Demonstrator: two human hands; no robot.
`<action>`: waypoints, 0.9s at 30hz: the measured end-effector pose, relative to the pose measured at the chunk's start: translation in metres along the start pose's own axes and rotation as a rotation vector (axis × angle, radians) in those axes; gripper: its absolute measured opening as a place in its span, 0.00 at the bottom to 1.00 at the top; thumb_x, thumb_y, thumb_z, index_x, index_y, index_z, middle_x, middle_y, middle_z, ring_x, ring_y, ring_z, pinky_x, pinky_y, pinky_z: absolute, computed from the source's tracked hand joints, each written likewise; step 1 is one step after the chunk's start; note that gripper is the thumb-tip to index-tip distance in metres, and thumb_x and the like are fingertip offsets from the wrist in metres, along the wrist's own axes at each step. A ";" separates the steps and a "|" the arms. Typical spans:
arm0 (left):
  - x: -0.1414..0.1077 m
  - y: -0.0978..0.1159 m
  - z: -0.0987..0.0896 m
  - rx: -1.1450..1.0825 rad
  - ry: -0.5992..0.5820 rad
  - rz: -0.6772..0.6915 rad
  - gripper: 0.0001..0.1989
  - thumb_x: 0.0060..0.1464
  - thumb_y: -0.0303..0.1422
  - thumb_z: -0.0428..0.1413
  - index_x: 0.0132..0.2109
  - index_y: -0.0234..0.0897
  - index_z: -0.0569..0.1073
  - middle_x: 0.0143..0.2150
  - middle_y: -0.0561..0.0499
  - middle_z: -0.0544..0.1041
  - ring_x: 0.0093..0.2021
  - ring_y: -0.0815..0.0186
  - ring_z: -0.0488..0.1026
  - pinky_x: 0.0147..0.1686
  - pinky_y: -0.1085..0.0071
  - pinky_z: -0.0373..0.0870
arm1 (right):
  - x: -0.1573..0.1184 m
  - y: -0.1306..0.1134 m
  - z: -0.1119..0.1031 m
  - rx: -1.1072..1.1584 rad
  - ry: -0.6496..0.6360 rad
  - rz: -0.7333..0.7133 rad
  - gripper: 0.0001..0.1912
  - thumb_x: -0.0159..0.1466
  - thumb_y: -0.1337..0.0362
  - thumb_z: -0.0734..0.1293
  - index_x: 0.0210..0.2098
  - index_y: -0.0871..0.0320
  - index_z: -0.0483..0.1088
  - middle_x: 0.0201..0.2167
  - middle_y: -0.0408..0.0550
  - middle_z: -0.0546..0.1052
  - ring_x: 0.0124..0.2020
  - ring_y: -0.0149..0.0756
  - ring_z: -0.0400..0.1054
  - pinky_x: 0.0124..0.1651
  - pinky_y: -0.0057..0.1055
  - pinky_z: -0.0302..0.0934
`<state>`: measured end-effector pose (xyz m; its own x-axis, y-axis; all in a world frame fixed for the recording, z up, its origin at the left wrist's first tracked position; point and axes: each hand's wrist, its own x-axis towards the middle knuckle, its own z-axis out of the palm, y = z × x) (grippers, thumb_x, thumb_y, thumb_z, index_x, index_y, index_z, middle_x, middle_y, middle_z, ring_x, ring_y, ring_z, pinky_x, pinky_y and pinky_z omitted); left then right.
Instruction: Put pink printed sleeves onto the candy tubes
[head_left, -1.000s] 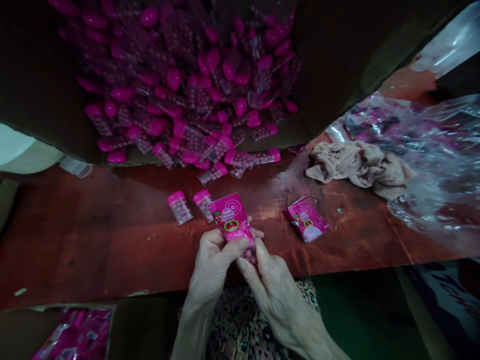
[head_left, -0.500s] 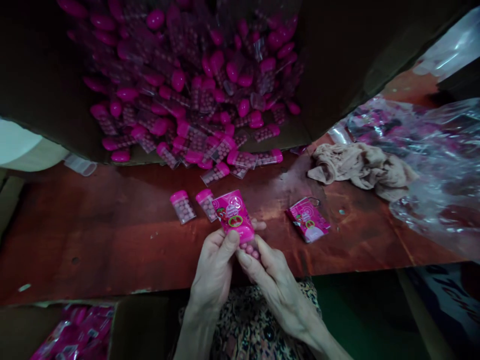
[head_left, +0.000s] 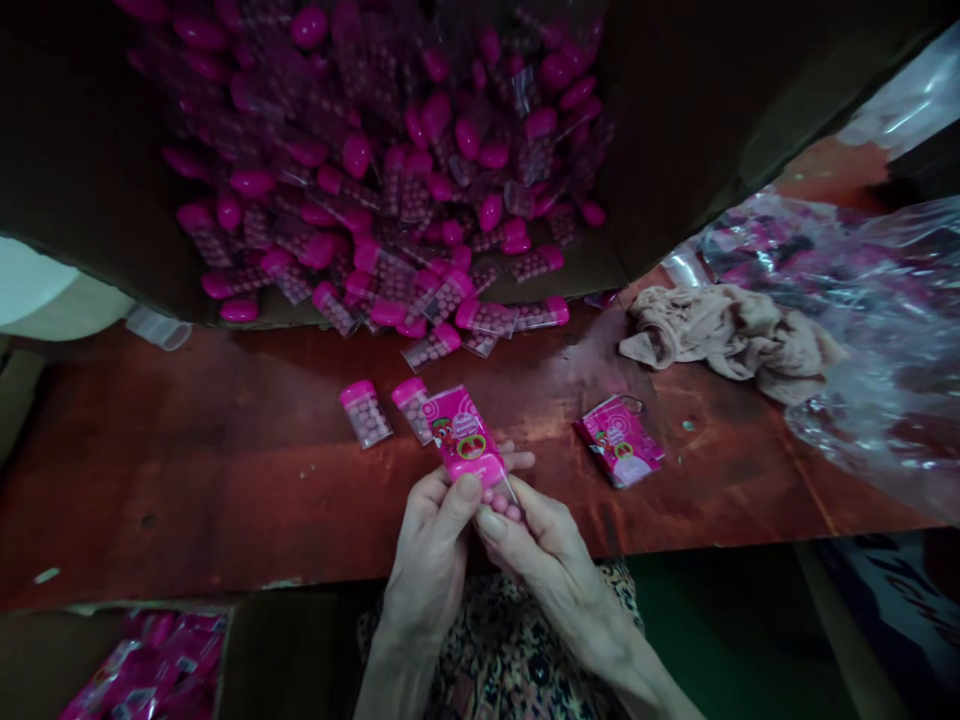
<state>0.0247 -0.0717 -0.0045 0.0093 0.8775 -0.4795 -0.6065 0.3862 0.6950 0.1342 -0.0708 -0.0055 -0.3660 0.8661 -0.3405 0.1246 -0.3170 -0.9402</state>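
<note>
Between both hands is a clear container of pink balls [head_left: 501, 503], its pink-capped end inside a printed pink sleeve [head_left: 459, 425]. My left hand [head_left: 435, 530] pinches the sleeve's lower part with the thumb on top. My right hand [head_left: 544, 540] grips the clear lower end between thumb and fingers. Just beyond the sleeve lies one capped container [head_left: 412, 408], partly covered by it, and a second container [head_left: 365, 413] lies to its left. A stack of pink printed sleeves [head_left: 621, 440] rests on the table to the right.
A large cardboard box [head_left: 675, 130] of pink-capped containers [head_left: 442, 290] lies open at the back, some spilling onto the red table [head_left: 225, 480]. At right are a crumpled cloth [head_left: 727, 330] and clear plastic bags [head_left: 892, 330]. A box of pink packets [head_left: 161, 665] stands lower left.
The sleeve has narrowed in view and moved slightly down over the held container, tilting a little. Both hands keep their grip and have barely moved.
</note>
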 end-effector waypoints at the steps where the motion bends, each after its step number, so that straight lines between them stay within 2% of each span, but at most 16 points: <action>1: 0.000 0.001 0.000 -0.002 0.014 0.010 0.14 0.54 0.37 0.54 0.40 0.32 0.78 0.44 0.41 0.79 0.44 0.57 0.74 0.43 0.65 0.69 | 0.000 0.001 0.002 -0.005 -0.003 0.006 0.12 0.65 0.57 0.59 0.32 0.58 0.65 0.25 0.40 0.65 0.26 0.28 0.58 0.28 0.24 0.55; 6: -0.002 -0.002 0.004 -0.010 0.077 0.062 0.10 0.54 0.35 0.53 0.33 0.34 0.78 0.41 0.44 0.80 0.44 0.60 0.74 0.43 0.68 0.68 | 0.001 0.002 0.011 -0.202 0.023 -0.019 0.08 0.64 0.60 0.59 0.33 0.57 0.65 0.20 0.37 0.64 0.20 0.27 0.58 0.25 0.24 0.53; 10: -0.003 -0.007 0.005 -0.001 -0.008 0.023 0.10 0.54 0.32 0.53 0.31 0.35 0.77 0.39 0.44 0.80 0.47 0.58 0.72 0.40 0.68 0.68 | -0.002 -0.004 0.007 -0.201 0.077 -0.091 0.06 0.63 0.64 0.58 0.32 0.56 0.64 0.22 0.40 0.68 0.20 0.28 0.60 0.24 0.24 0.56; 14: -0.005 -0.003 0.001 0.004 -0.058 -0.015 0.10 0.54 0.32 0.53 0.35 0.35 0.79 0.42 0.43 0.79 0.45 0.58 0.73 0.41 0.67 0.68 | -0.003 -0.006 0.000 -0.153 0.022 -0.057 0.07 0.64 0.62 0.60 0.31 0.56 0.66 0.23 0.40 0.68 0.23 0.29 0.61 0.26 0.24 0.57; 18: -0.004 0.004 -0.002 -0.041 -0.069 -0.012 0.18 0.56 0.42 0.50 0.42 0.35 0.78 0.47 0.42 0.77 0.45 0.57 0.73 0.44 0.65 0.68 | -0.001 -0.002 0.000 -0.067 -0.004 0.000 0.12 0.65 0.56 0.59 0.31 0.57 0.66 0.24 0.39 0.65 0.25 0.28 0.58 0.27 0.24 0.56; 20: -0.003 0.004 -0.002 -0.029 -0.035 0.009 0.20 0.57 0.44 0.49 0.43 0.34 0.78 0.47 0.41 0.77 0.48 0.58 0.72 0.48 0.65 0.66 | -0.001 -0.001 0.003 -0.053 -0.016 0.014 0.13 0.65 0.56 0.59 0.32 0.57 0.67 0.26 0.40 0.67 0.27 0.29 0.59 0.29 0.24 0.57; 22: -0.003 0.002 0.001 -0.005 0.024 0.043 0.18 0.57 0.40 0.49 0.41 0.33 0.79 0.45 0.42 0.78 0.49 0.58 0.71 0.52 0.66 0.63 | -0.001 -0.003 0.005 -0.066 -0.007 0.028 0.12 0.65 0.56 0.59 0.32 0.56 0.67 0.26 0.40 0.68 0.28 0.29 0.60 0.30 0.24 0.57; 27: -0.009 -0.008 0.008 0.005 0.138 0.056 0.16 0.59 0.37 0.48 0.38 0.36 0.79 0.44 0.45 0.79 0.51 0.60 0.70 0.54 0.65 0.61 | -0.001 -0.008 0.006 -0.026 0.035 -0.011 0.07 0.65 0.62 0.59 0.32 0.56 0.66 0.25 0.39 0.68 0.25 0.27 0.60 0.29 0.22 0.57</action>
<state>0.0361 -0.0803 -0.0012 -0.1338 0.8507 -0.5084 -0.5990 0.3393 0.7253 0.1277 -0.0718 0.0025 -0.3351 0.8827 -0.3294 0.1443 -0.2974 -0.9438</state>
